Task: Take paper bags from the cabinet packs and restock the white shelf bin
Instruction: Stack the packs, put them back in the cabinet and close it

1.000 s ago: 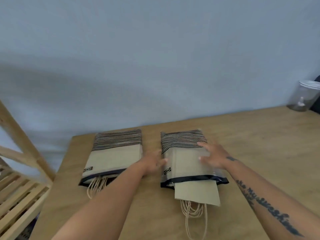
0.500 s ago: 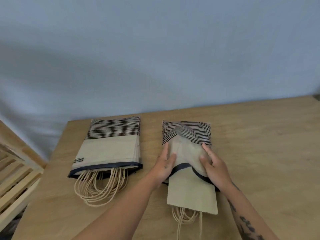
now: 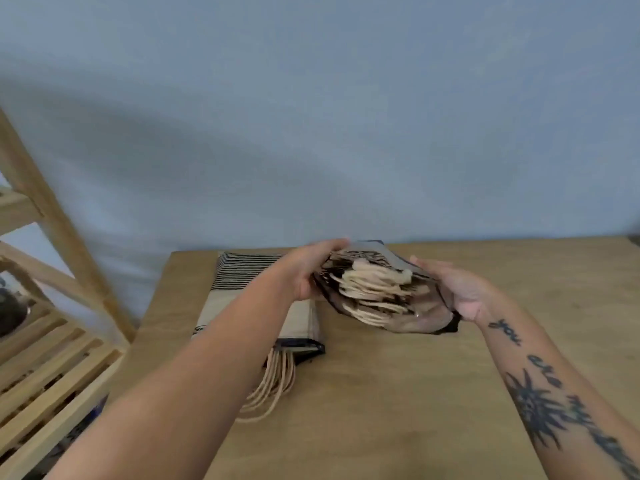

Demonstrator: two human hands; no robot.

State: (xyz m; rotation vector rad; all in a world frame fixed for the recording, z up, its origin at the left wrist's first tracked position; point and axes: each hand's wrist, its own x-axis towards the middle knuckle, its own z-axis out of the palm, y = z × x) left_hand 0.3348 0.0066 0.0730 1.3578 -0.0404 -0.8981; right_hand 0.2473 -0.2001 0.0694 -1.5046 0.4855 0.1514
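Both hands hold the right pack of paper bags lifted off the wooden table, its open end tipped toward me so the beige bag edges and handles show inside the clear wrap. My left hand grips its left side and my right hand cups its right side. The left pack, beige with a striped top and dark rim, lies flat on the table under my left forearm. Its cord handles spill out toward me. No white bin is in view.
A wooden slatted shelf unit stands at the left, close to the table's left edge. A blue-grey wall rises behind the table.
The right pack lay flat with my hands pressing on it; now both hands have raised it and tilted its open end toward me. The view has shifted left.
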